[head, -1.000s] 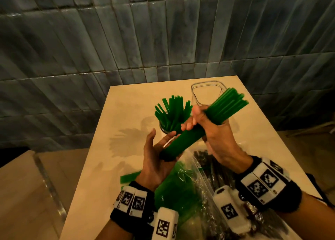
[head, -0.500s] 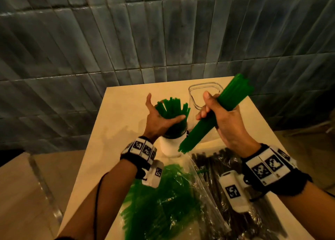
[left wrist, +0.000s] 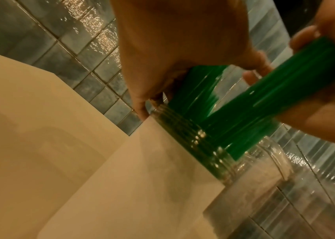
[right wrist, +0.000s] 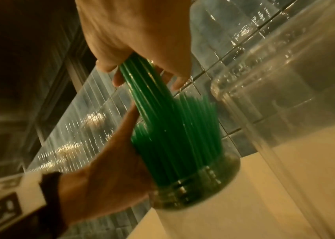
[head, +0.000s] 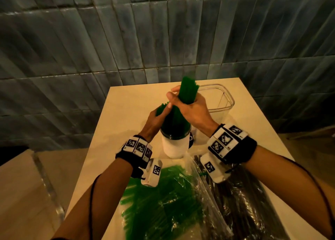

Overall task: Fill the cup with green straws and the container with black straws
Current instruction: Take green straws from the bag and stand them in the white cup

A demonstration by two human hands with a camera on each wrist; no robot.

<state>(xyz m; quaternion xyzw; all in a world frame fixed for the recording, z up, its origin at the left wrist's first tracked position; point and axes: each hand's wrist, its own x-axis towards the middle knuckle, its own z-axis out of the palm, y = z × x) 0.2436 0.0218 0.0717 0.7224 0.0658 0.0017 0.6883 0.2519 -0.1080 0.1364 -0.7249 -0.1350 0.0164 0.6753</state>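
Bags (head: 196,178) of loose green straws (head: 163,203) and black straws (head: 241,194) lie on the near desk (head: 126,109) edge. Beyond, the left grip (head: 153,123) curls round standing straws (right wrist: 199,129) in the white cup (head: 174,147); the right grip (head: 192,109) clasps a bundle (head: 187,89) set into its mouth. The clear container (head: 220,112) stands just behind.

dim warm light | wrist views blurred | tile glare | edges warped

The green straws (head: 186,92) are smooth, glossy plastic; the cup (head: 173,147) has a clear ribbed rim over a matt white body; the container (head: 223,101) is clear, shiny plastic. The surface (head: 126,103) is smooth and matt; the wall tiles (head: 126,40) glazed; the bags (head: 199,185) crinkled clear film.
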